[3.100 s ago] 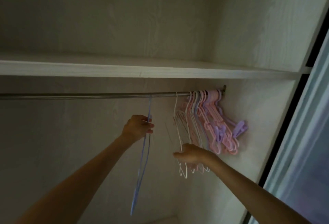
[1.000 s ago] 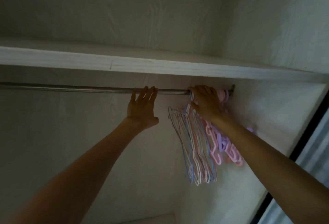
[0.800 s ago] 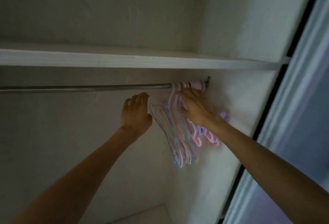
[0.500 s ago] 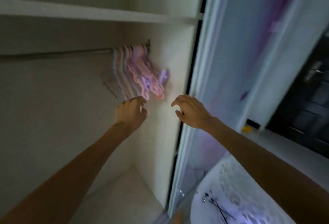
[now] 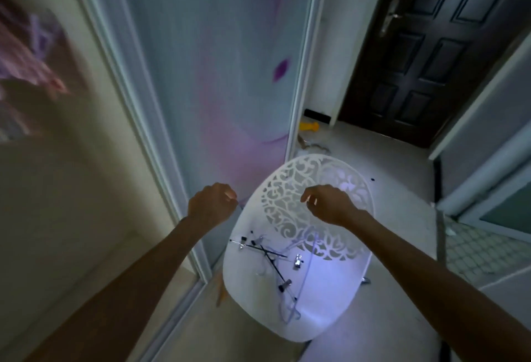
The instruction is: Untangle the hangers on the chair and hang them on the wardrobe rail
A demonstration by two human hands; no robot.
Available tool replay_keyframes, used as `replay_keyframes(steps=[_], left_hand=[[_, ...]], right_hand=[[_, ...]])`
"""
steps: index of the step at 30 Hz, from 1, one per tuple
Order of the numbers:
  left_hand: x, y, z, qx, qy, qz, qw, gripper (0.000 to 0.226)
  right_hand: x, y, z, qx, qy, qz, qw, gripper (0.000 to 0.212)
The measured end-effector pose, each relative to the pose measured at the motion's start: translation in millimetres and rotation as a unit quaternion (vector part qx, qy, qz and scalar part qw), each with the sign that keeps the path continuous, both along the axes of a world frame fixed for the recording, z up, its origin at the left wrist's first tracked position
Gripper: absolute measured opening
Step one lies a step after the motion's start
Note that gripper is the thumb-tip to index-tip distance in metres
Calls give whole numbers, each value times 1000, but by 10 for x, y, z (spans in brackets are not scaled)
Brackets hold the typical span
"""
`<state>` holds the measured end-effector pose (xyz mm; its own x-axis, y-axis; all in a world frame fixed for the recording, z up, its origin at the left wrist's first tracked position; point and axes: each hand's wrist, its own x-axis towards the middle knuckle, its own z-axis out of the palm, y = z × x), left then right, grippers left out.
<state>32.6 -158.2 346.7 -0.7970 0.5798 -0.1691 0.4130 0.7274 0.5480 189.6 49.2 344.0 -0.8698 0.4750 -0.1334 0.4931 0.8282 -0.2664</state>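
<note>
Hands hover empty, left hand (image 5: 211, 205) and right hand (image 5: 327, 203) loosely curled above the white chair (image 5: 330, 298); snarled hangers (image 5: 270, 255) risk lifting together and dropping

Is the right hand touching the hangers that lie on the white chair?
Apart. The head view shows the right hand raised before the chair's patterned backrest, while the tangled hangers lie lower on the seat, with bare backrest between.
</note>
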Motion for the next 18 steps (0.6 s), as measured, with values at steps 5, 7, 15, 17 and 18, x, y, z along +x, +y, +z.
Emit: replay_keyframes(steps=[5, 7, 15, 17, 18], left_hand=[[-57, 644, -1047, -30, -128, 25, 991, 22], [-79, 810, -1420, -39, -176, 43, 983, 24], [-49, 1155, -3184, -30, -331, 122, 935, 29], [5, 1166, -3651, -50, -335, 112, 934, 35], [65, 1140, -3849, -59, -342, 111, 931, 37]], right_hand=[[267, 706, -919, -67, -90, -42, 993, 27], [290, 869, -1335, -96, -113, -54, 987, 27], [202, 918, -3256, -216, -280, -126, 927, 54], [133, 782, -3617, -268, -258, -195, 908, 83], [112, 687, -3776, -289, -230, -235, 899, 97]])
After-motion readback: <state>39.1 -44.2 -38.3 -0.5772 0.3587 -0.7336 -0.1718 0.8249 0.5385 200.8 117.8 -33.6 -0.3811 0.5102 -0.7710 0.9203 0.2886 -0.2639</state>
